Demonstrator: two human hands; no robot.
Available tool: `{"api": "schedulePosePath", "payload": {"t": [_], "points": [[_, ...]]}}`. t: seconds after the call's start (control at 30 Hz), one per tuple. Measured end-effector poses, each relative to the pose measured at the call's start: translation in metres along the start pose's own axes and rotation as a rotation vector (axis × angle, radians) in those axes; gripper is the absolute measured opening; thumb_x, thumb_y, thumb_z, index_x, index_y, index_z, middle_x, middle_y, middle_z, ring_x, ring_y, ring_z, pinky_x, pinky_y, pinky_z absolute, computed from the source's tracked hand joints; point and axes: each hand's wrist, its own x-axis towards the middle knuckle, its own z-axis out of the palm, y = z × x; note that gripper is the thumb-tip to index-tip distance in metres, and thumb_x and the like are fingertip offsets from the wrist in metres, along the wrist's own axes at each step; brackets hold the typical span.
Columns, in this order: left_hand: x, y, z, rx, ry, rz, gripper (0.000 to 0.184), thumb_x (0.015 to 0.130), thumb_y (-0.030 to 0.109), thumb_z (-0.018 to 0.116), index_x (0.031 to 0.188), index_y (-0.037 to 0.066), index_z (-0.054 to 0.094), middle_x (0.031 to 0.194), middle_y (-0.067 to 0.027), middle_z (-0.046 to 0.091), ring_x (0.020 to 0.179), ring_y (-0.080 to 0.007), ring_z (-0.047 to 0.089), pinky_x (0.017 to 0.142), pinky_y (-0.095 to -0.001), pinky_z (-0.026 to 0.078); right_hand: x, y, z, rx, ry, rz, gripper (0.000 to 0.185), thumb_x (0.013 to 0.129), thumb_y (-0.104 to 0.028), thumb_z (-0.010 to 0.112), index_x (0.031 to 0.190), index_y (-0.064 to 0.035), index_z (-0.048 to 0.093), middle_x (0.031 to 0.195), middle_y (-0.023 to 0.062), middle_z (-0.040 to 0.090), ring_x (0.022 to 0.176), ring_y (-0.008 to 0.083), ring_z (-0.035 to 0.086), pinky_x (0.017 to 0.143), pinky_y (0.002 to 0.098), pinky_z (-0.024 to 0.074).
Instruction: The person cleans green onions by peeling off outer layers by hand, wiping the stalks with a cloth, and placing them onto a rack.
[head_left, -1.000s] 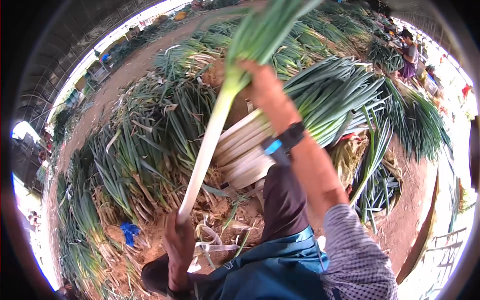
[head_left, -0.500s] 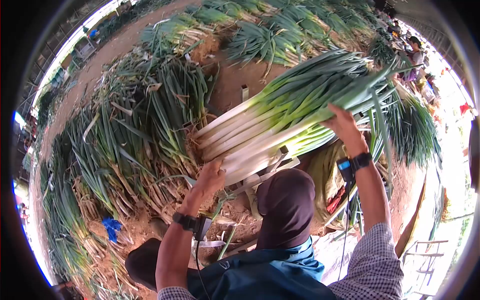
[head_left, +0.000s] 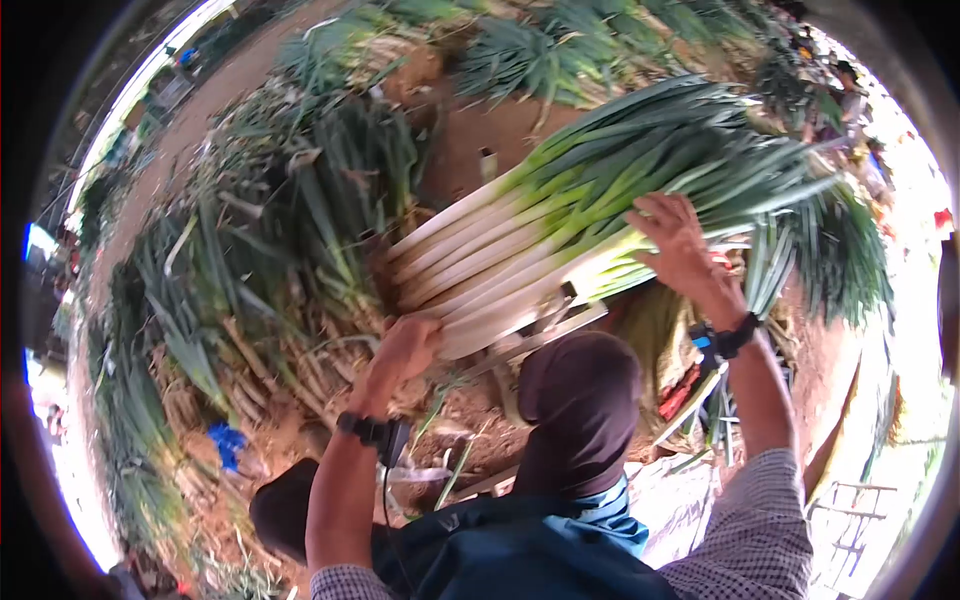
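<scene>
A wide row of leeks [head_left: 500,235] lies side by side on a low support [head_left: 570,328], white stalks toward the left and green leaves toward the upper right. My left hand [head_left: 408,347] is closed at the white end of the nearest leek [head_left: 490,322]; its fingertips are partly hidden. My right hand [head_left: 676,240] lies over the near edge of the row, where stalks turn to leaves, its fingers stretched out and apart. Both wrists wear dark bands with small devices.
Heaped leeks [head_left: 240,260] with rooty ends lie on the soil at left, and more bundles [head_left: 600,45] at the back. A blue plastic scrap [head_left: 226,446] is at lower left. A dark brown rounded shape [head_left: 580,400] stands before me. A person [head_left: 850,100] is at far right.
The leek held between my hands has come down against the near side of the row. My right hand has opened its fingers, and my left has shifted slightly left.
</scene>
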Motion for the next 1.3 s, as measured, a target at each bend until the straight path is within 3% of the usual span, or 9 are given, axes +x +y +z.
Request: {"api": "schedulePosePath", "payload": {"t": [0.13,0.23,0.33,0.47,0.6,0.63,0.87,1.07,1.3], "points": [[-0.003,0.019,-0.002,0.148,-0.023,-0.032,0.015,0.087,0.013,0.058,0.091,0.002,0.067,0.091,-0.0233,0.064,0.098,-0.0425,0.062,0.087,-0.0485,0.046,-0.028,0.016,-0.011,0.22,0.36,0.347,0.036,0.08,-0.014,0.075,0.113,-0.0029,0.065,0.118,0.0167,0.062,0.113,0.035,0.057,0.099,0.0455,0.0445],[-0.012,0.016,0.013,0.254,0.127,0.067,0.021,0.088,0.014,0.06,0.105,0.003,0.066,0.107,-0.0239,0.063,0.104,-0.0452,0.06,0.087,-0.0529,0.047,-0.088,0.033,0.048,0.63,0.598,0.826,0.018,0.089,-0.019,0.072,0.092,-0.0015,0.068,0.077,0.0069,0.068,0.067,0.0184,0.067,0.057,0.0339,0.0505],[-0.014,0.01,0.022,0.235,0.087,0.042,0.027,0.09,0.019,0.059,0.113,0.005,0.064,0.121,-0.024,0.058,0.107,-0.046,0.059,0.095,-0.0549,0.044,-0.115,0.019,0.041,1.37,0.398,1.158,0.033,0.092,-0.031,0.071,0.104,-0.0016,0.064,0.083,0.0084,0.068,0.069,0.0175,0.068,0.062,0.0306,0.0569],[-0.019,0.013,0.018,0.165,0.093,0.071,0.033,0.089,0.021,0.063,0.117,0.003,0.061,0.118,-0.0256,0.058,0.108,-0.0461,0.057,0.093,-0.053,0.046,-0.127,0.083,0.045,1.63,0.766,1.244,0.069,0.09,-0.047,0.07,0.134,0.0032,0.05,0.112,0.019,0.063,0.089,0.0254,0.067,0.078,0.0405,0.0574],[-0.013,0.01,0.025,0.103,0.184,0.115,0.036,0.088,0.021,0.066,0.119,0.002,0.06,0.116,-0.0261,0.058,0.104,-0.0467,0.058,0.088,-0.0521,0.048,-0.136,0.189,0.048,1.678,1.004,0.865,0.065,0.094,-0.041,0.067,0.141,0.0003,0.049,0.141,0.0237,0.049,0.111,0.0373,0.063,0.091,0.0476,0.0559],[-0.018,0.008,0.028,0.1,0.217,0.123,0.036,0.088,0.021,0.067,0.118,0.002,0.06,0.115,-0.0261,0.058,0.102,-0.0467,0.058,0.087,-0.0521,0.049,-0.118,0.191,0.035,1.341,0.966,0.851,0.06,0.094,-0.043,0.066,0.133,0.0002,0.054,0.125,0.0171,0.058,0.101,0.0318,0.064,0.086,0.044,0.0547],[-0.019,0.034,0.017,0.107,0.171,-0.023,0.034,0.086,0.018,0.071,0.114,0.001,0.061,0.106,-0.0212,0.06,0.096,-0.0431,0.059,0.082,-0.0504,0.049,0.0,0.218,-0.03,-0.105,0.053,0.824,0.059,0.093,-0.052,0.057,0.11,0.0042,0.061,0.098,0.031,0.067,0.098,0.0454,0.065,0.084,0.0533,0.0499],[-0.023,0.017,0.022,0.157,0.28,0.179,0.038,0.084,0.016,0.071,0.118,0.003,0.063,0.105,-0.0185,0.062,0.097,-0.0396,0.06,0.084,-0.0479,0.049,-0.008,0.136,-0.031,-0.044,0.417,0.178,0.044,0.084,-0.039,0.075,0.105,-0.0004,0.069,0.102,0.0188,0.07,0.101,0.036,0.065,0.093,0.0483,0.0482],[-0.02,0.016,0.011,0.162,0.25,0.241,0.033,0.084,0.015,0.071,0.114,0.003,0.063,0.101,-0.0175,0.062,0.094,-0.0396,0.06,0.082,-0.0484,0.048,-0.035,0.1,-0.007,-0.126,0.091,0.084,0.062,0.072,-0.038,0.082,0.124,-0.0086,0.066,0.134,0.0132,0.057,0.133,0.0317,0.046,0.118,0.0555,0.0246]]}}
